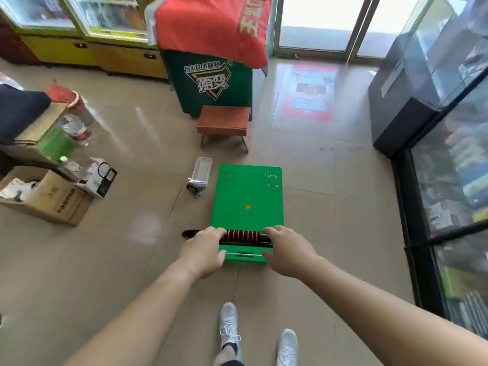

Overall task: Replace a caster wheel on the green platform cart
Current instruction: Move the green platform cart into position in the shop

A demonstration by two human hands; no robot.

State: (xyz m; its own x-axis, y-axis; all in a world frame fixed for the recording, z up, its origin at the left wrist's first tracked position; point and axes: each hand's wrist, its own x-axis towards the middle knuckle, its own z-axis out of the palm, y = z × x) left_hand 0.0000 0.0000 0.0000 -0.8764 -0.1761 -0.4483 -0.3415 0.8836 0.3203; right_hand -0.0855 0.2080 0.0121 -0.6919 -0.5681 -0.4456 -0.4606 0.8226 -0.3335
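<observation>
Red and black stripes cover the grip of the folded handle (244, 235), and both hands hold it at its two ends. The left hand (204, 249) has its fingers curled over the left end, with the thumb at the near edge of the deck. The right hand (287, 249) grips the right end in the same way.

The handle lies flat on the near part of the green flat rectangular platform cart (247, 196), which rests on the beige tiled floor (303, 220), directly in front of the person. A small orange dot (247, 206) sits in the middle of the deck.

Just left of the far half of the cart stands a loose black caster wheel (194, 188) with a metal plate, touching the near end of a clear plastic basket (202, 170). Farther away is a low brown wooden stool (224, 122), and behind it a dark green cabinet (211, 83) under a red cloth (211, 27). Well to the left lies an open brown cardboard box (50, 199). A glass display case (449, 154) runs along the right. Two white sneakers (229, 326) are nearest.
</observation>
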